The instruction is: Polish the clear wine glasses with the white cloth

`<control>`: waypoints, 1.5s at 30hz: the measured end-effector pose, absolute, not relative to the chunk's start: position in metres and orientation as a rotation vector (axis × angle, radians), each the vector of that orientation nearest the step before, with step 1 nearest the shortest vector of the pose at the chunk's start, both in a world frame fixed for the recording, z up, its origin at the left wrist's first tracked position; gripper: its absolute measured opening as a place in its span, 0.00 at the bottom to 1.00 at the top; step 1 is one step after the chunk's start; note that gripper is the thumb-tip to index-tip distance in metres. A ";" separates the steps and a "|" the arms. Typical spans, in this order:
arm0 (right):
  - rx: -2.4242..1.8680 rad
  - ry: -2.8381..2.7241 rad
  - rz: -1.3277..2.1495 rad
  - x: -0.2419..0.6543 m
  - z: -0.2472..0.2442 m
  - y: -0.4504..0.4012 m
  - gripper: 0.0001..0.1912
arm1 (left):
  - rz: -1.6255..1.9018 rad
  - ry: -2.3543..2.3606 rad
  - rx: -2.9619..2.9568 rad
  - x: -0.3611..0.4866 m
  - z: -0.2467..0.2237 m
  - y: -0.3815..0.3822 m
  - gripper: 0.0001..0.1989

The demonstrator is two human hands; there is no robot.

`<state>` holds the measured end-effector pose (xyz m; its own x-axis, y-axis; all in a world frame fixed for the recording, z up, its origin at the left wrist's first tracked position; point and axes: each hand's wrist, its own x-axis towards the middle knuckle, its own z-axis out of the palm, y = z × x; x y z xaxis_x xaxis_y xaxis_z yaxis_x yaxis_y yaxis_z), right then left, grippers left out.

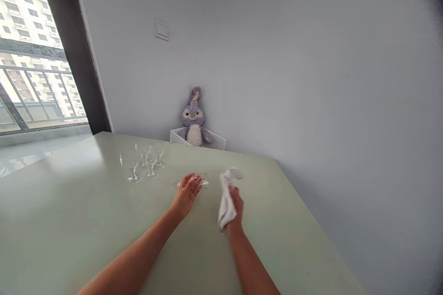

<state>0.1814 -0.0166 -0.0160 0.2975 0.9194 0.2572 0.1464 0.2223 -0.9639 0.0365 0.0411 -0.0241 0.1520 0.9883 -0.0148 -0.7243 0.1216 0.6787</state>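
Observation:
My left hand (187, 193) is closed around a clear stemmed glass (205, 179), which is tipped on its side with its rim toward the right. To the right of it, my right hand (236, 203) grips a white cloth (226, 203) that hangs down past the fingers and looks slightly blurred. A gap separates the cloth from the glass. Farther left, several clear stemmed glasses stand upright close together on the pale green table (114, 230), among them a front-left glass (131, 166) and a front-right glass (151, 166).
Behind the table's far edge, a grey plush toy (194, 122) sits in a white perforated basket (218, 141) against the wall. A light switch (161, 30) is on the wall. At the left is a window (34, 64) with a dark frame. The table's right edge runs along the wall.

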 end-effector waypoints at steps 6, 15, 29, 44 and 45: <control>-1.170 -1.330 0.944 0.143 -0.016 -0.024 0.21 | 1.176 0.630 0.786 0.042 -0.021 0.027 0.21; -1.018 -0.857 1.470 0.156 -0.022 -0.014 0.21 | 1.034 0.736 1.295 0.043 -0.017 0.019 0.20; -1.136 -0.579 1.462 0.189 -0.006 -0.012 0.18 | 0.942 1.104 3.052 0.027 0.009 0.032 0.13; -1.129 -1.872 1.493 0.246 0.090 -0.089 0.08 | -0.063 0.264 1.879 0.031 0.047 -0.003 0.31; -1.195 -1.767 1.465 0.247 0.081 -0.087 0.08 | 0.029 0.361 1.977 0.033 0.044 -0.006 0.30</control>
<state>0.2467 -0.0869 0.0814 -0.4559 0.8813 -0.1247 0.2860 0.0123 -0.9581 0.0327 -0.0065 0.0440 0.9537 0.2648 -0.1425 0.2388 -0.3789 0.8941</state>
